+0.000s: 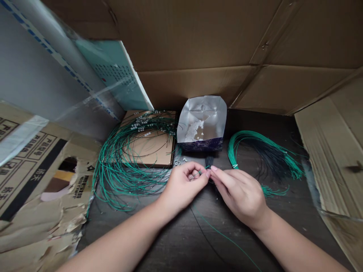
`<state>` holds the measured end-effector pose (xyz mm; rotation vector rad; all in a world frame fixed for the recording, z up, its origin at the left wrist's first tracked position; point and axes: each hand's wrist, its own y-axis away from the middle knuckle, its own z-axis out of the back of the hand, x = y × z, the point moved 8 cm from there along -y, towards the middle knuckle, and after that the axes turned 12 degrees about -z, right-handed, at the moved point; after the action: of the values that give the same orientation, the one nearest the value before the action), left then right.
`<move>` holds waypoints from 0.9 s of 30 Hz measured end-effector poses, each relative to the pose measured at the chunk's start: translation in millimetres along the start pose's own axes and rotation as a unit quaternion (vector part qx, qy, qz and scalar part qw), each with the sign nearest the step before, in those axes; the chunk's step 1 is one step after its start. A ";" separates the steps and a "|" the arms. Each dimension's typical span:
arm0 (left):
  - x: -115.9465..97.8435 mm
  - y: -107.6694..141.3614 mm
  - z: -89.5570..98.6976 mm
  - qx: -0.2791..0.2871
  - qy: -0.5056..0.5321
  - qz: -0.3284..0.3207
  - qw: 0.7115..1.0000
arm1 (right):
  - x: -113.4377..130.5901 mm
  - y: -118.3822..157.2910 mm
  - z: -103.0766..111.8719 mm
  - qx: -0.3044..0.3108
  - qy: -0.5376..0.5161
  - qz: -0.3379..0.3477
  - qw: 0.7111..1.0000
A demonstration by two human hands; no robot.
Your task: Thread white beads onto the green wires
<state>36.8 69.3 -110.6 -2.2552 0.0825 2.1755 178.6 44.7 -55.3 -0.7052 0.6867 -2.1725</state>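
My left hand (185, 181) is closed in a pinch, with a bit of thin green wire showing at its fingertips. My right hand (241, 192) pinches right against the left fingertips; whatever lies between its thumb and finger is too small to make out. Below the hands, a loose green wire (224, 231) and a black wire (202, 225) trail toward me across the dark tabletop (170, 241). Just behind the fingers lies a bundle of black wires (209, 161), partly covered by the hands.
Left, many green wires (113, 181) with small white pieces spread over a flat cardboard box (153, 147). An open silver-lined bag (202, 113) holds white bits (194, 130). Right lies a tied green-and-black wire bundle (244, 138). Cardboard walls (198, 83) enclose the back and sides.
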 end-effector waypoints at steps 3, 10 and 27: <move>1.4 0.0 -0.4 0.010 -0.003 0.007 1.000 | -1.2 1.2 0.4 0.016 -0.001 0.005 1.000; 4.6 -1.0 0.0 0.032 0.013 0.007 0.999 | -9.0 -6.8 2.0 0.005 -0.062 -0.054 0.997; -15.4 3.3 -8.2 0.077 0.025 -0.067 0.994 | -19.5 -13.8 7.9 -0.045 -0.145 -0.148 0.977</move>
<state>44.3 66.1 -94.8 -2.1645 0.0933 1.9758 188.4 65.7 -45.9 -1.2101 0.5555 -2.2459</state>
